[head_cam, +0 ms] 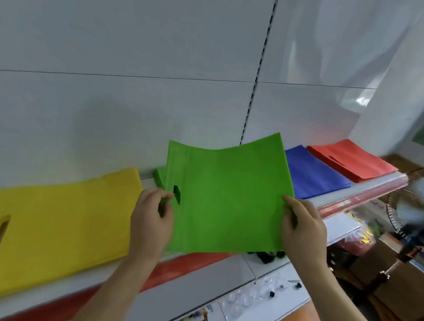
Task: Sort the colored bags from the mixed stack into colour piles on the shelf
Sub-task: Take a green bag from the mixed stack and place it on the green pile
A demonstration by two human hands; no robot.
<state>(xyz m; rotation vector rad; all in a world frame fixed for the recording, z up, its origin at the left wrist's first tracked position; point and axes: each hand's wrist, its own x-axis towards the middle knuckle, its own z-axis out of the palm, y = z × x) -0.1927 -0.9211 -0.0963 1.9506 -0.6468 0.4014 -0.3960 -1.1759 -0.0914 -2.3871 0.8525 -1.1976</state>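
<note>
Head view: green bag (228, 199) hangs between both hands over the shelf (361, 193), above a green pile (160, 175). The left hand (151, 221) pinches the edge by the handle slot; the right hand (304, 229) pinches the opposite edge. It sags, so it is likely light, soft, non-woven fabric, best held by its edges. A yellow pile (58, 224), blue pile (313, 172) and red pile (351, 160) lie alongside; a white panelled wall (138, 55) stands behind, a fan (418, 207) at right.
</note>
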